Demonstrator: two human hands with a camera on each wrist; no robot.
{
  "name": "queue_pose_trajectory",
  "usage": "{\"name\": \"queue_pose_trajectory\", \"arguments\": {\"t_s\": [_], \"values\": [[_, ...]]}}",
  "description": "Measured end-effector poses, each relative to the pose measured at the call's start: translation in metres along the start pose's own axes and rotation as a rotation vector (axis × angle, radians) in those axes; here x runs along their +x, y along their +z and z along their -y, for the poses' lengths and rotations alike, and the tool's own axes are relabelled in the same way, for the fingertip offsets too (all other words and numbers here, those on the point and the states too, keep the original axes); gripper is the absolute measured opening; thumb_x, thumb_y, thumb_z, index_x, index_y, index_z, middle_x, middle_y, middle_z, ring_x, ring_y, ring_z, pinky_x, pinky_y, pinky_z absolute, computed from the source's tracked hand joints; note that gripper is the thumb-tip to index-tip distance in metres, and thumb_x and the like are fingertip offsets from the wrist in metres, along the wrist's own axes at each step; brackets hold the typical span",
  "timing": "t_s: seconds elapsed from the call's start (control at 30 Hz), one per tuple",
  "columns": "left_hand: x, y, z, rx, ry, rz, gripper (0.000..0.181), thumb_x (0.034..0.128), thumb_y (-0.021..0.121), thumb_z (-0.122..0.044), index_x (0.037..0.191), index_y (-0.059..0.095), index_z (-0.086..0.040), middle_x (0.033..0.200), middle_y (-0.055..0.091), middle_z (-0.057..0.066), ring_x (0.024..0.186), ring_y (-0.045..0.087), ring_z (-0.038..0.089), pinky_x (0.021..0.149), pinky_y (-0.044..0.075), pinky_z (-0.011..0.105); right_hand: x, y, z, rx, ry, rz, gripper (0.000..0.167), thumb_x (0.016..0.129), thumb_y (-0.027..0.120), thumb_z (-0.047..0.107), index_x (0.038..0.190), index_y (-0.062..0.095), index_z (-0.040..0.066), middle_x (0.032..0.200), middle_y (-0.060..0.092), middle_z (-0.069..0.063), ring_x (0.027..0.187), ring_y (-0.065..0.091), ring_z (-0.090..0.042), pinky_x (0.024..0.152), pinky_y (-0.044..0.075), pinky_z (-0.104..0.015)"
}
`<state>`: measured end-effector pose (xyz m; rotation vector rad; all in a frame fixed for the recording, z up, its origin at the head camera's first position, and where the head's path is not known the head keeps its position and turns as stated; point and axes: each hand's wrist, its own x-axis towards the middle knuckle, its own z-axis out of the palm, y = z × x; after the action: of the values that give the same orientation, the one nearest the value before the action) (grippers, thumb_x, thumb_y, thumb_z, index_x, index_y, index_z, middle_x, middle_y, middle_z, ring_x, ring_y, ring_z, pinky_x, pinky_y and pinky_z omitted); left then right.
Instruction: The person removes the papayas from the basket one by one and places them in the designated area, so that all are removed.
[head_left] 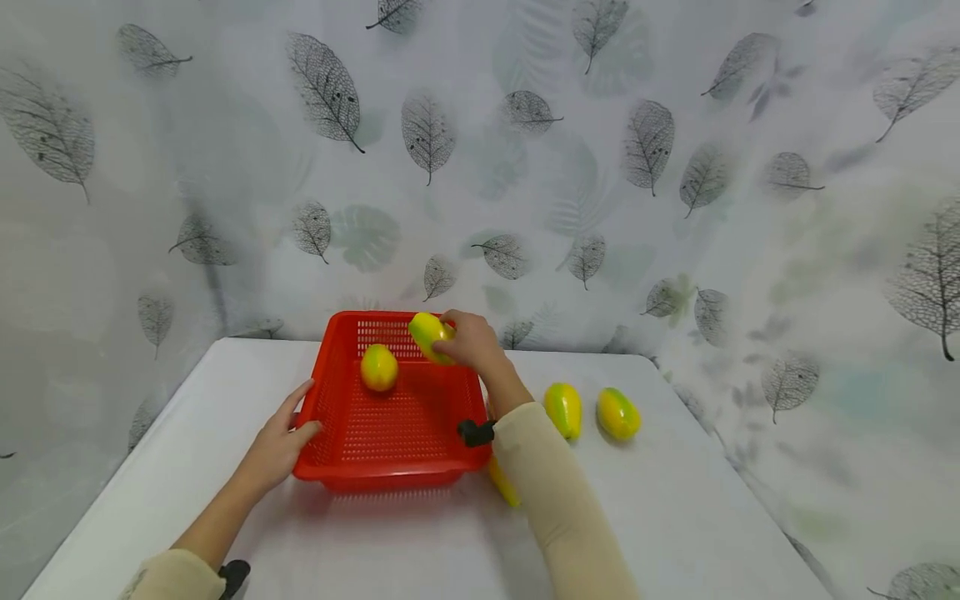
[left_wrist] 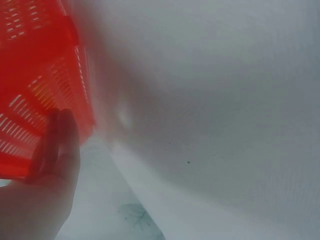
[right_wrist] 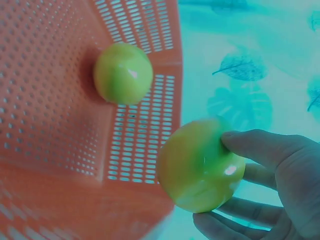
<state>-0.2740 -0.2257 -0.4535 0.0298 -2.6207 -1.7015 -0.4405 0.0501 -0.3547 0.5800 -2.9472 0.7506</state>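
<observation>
A red plastic basket [head_left: 397, 483] with slotted walls stands on the white table. At its left side my left hand [head_left: 276, 446] grips the rim, thumb over the edge; in the left wrist view the left fingers [left_wrist: 62, 145] lie along the wall. Above the basket's far right part, my right hand [head_left: 471, 340] holds a glossy yellow-green papaya-like fruit [head_left: 429, 336] between thumb and fingers. In the right wrist view this held fruit [right_wrist: 197, 167] is beside the basket wall. Another such fruit [head_left: 378, 367] lies inside the basket, towards the back.
Two more yellow-green fruits, one nearer the basket [head_left: 564, 410] and one farther right [head_left: 618, 414], lie on the table [head_left: 675, 517]. A yellow piece [head_left: 504, 483] shows partly behind the right sleeve [head_left: 562, 508]. Leaf-patterned curtains [head_left: 465, 167] hang behind the table.
</observation>
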Motion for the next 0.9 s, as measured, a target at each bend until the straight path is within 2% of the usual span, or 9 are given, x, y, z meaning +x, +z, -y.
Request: {"name": "queue_pose_trajectory", "arguments": {"t_s": [0.23,0.37,0.57,0.73,0.9], "values": [[0.002,-0.003,-0.002,0.051,0.001,0.001,0.071,0.1066,0.048,-0.017,0.167,0.010,-0.015,0.144,0.047,0.036,0.109,0.066,0.035,0.082,0.064,0.040,-0.021,-0.014,-0.008,-0.005,0.025,-0.043,0.055,0.094,0.074,0.033,0.142,0.060,0.012,0.134,0.068,-0.011,0.114,0.065,-0.030,0.096,0.057,-0.046],[0.002,-0.002,-0.002,0.046,-0.006,0.006,0.071,0.1067,0.047,-0.016,0.168,0.010,-0.016,0.145,0.046,0.035,0.108,0.066,0.033,0.082,0.064,0.039,-0.034,-0.023,-0.016,0.027,0.064,-0.076,0.056,0.093,0.074,0.033,0.143,0.060,0.012,0.134,0.068,-0.012,0.113,0.067,-0.031,0.094,0.058,-0.048],[0.002,-0.002,0.002,0.020,-0.013,0.007,0.071,0.1072,0.046,-0.016,0.168,0.009,-0.018,0.146,0.045,0.034,0.103,0.067,0.029,0.078,0.065,0.037,-0.054,-0.035,-0.029,0.047,0.108,-0.129,0.056,0.093,0.072,0.035,0.143,0.060,0.011,0.129,0.070,-0.012,0.103,0.067,-0.029,0.086,0.059,-0.045],[0.003,-0.002,0.002,0.019,-0.016,0.003,0.072,0.1072,0.047,-0.016,0.168,0.007,-0.018,0.147,0.044,0.034,0.102,0.068,0.028,0.078,0.065,0.037,-0.074,-0.045,-0.044,0.043,0.123,-0.172,0.055,0.091,0.072,0.034,0.140,0.062,0.010,0.127,0.071,-0.011,0.098,0.066,-0.028,0.086,0.060,-0.043],[0.003,-0.002,-0.001,0.022,-0.015,0.008,0.072,0.1071,0.046,-0.015,0.168,0.007,-0.018,0.148,0.044,0.035,0.103,0.069,0.029,0.078,0.065,0.037,-0.101,-0.055,-0.063,0.070,0.201,-0.188,0.056,0.092,0.071,0.035,0.141,0.061,0.011,0.125,0.071,-0.012,0.096,0.068,-0.027,0.082,0.061,-0.043]]}}
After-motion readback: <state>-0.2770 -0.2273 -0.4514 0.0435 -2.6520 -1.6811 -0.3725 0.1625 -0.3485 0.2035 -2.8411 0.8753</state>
